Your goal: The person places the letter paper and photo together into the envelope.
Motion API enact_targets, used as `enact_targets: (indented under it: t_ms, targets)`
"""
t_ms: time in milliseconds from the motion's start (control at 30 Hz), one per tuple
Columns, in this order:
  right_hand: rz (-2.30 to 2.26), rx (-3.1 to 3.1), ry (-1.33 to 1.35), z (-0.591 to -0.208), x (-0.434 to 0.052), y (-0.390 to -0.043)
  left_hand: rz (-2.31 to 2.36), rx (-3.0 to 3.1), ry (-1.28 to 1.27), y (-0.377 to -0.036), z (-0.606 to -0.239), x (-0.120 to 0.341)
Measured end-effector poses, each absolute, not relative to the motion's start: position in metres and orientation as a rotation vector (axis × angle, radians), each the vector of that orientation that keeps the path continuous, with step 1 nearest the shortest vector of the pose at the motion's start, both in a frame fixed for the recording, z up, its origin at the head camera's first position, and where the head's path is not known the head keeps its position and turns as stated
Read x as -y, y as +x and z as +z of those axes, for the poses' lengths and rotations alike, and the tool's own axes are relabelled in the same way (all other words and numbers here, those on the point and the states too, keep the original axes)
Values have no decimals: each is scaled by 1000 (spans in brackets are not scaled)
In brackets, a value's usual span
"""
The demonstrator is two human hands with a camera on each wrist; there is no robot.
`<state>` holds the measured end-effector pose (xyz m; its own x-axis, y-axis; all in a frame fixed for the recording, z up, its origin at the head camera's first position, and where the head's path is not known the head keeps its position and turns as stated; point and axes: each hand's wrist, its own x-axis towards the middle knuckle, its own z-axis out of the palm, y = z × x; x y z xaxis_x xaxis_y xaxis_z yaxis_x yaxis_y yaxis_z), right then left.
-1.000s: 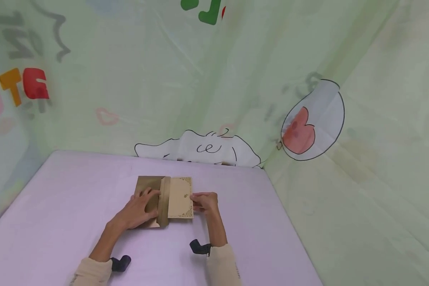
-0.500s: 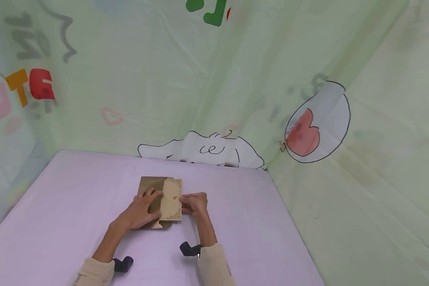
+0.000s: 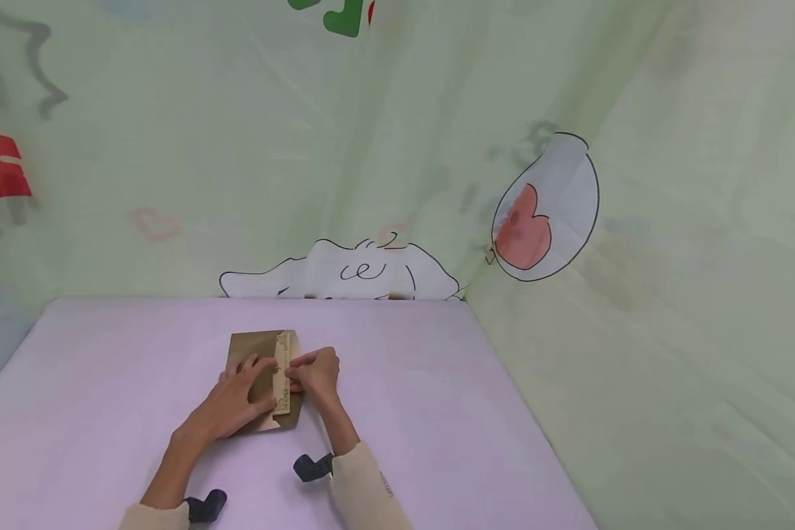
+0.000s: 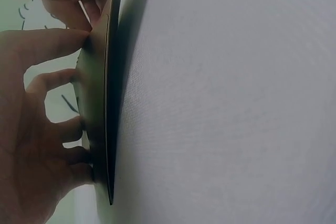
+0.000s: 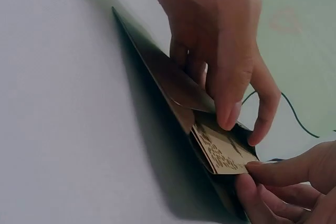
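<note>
With the left hand pressing flat on the brown envelope at lower centre of the bench, the right hand, pinching the patterned card, should probably slide it in level.

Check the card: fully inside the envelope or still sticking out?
Partly out. A strip of the card shows past the envelope mouth, pinched by the right hand.

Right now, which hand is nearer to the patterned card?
Right. The right hand pinches the card at its exposed edge; the left hand presses on the envelope beside it.
</note>
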<state>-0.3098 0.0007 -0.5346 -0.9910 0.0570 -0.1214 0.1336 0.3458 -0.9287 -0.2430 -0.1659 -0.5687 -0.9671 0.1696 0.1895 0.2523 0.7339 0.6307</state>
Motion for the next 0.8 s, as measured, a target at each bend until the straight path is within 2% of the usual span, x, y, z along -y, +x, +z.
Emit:
enact_targets:
  t_ms: [533, 800]
  targets:
    - [-1774, -2509, 61, -537, 9, -320, -1041, 2812, -334, -253, -566, 165]
    - [-1615, -2655, 46, -538, 14, -313, -1050, 2822, -330, -249, -569, 164]
